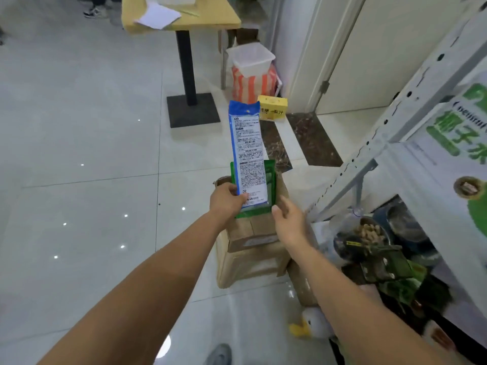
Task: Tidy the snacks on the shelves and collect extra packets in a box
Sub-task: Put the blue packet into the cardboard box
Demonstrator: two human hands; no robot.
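the left grip [226, 200] is clamped on 2 snacks, a blue-and-white packet [247, 154] over a green packet [270, 180], upright above the cardboard box [250, 256] on the floor, likely for dropping in. the right grip [290, 219] hovers beside them, fingers apart, empty.

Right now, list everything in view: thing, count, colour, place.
cardboard box: one, brown, floor, centre
blue packet: one, blue-white, upright over the box
green packet: one, green, behind the blue packet
shelf rack: one, white, right
snack bags: several, dark and green, bottom shelf
yellow carton: one, yellow, floor beyond
white tub: one, white, on striped bag
table: one, yellow top, far left
duck toy: one, white, near floor
left hand: one, grips the blue packet
right hand: one, open, beside the packets
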